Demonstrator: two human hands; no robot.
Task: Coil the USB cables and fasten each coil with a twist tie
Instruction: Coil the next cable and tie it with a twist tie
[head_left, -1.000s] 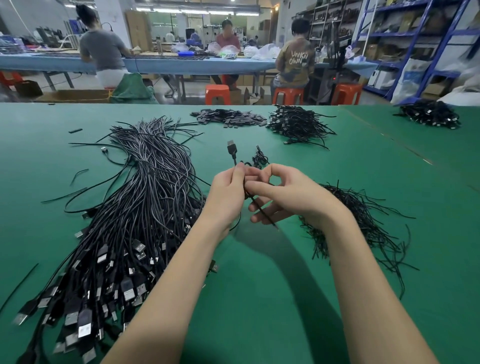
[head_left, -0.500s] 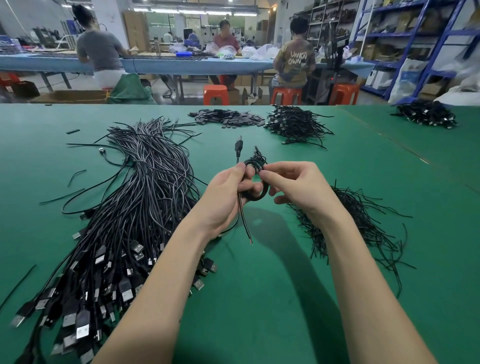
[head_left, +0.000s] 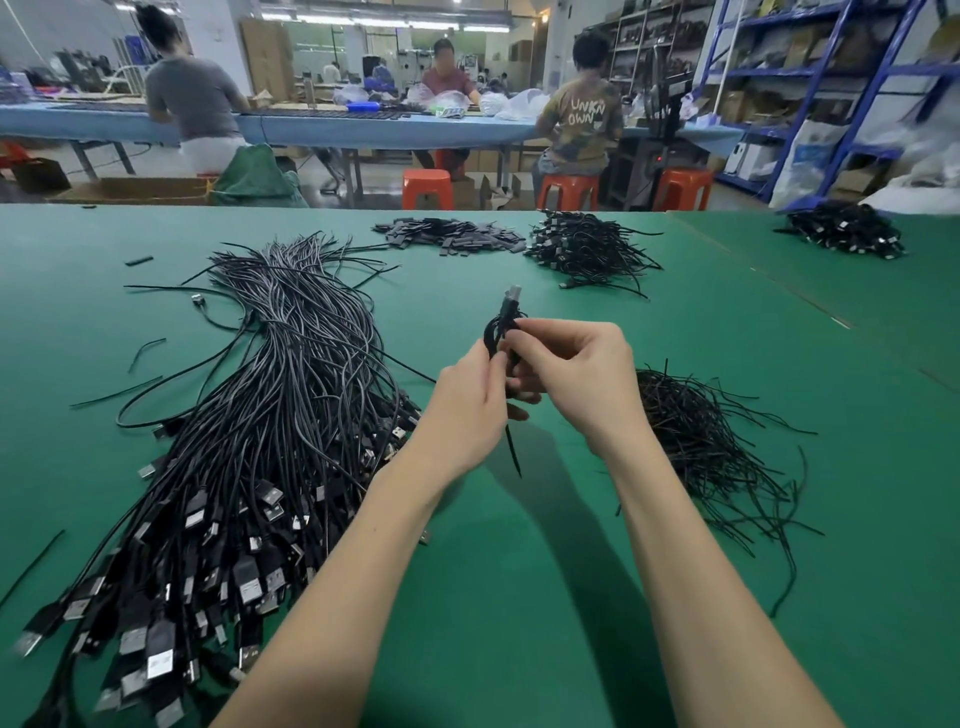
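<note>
Pinching coiled cable (head_left: 497, 332) with both hands, left hand (head_left: 470, 410) and right hand (head_left: 576, 379) | held above twist ties (head_left: 696, 441) (handy reach) | tie tail (head_left: 514, 449) dangling, probably mid-fasten

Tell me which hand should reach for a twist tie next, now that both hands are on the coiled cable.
Probably the right hand. The pile of twist ties lies just beside its wrist, while the left hand is nearer the loose cable bundle and can hold the coiled cable alone.
</note>
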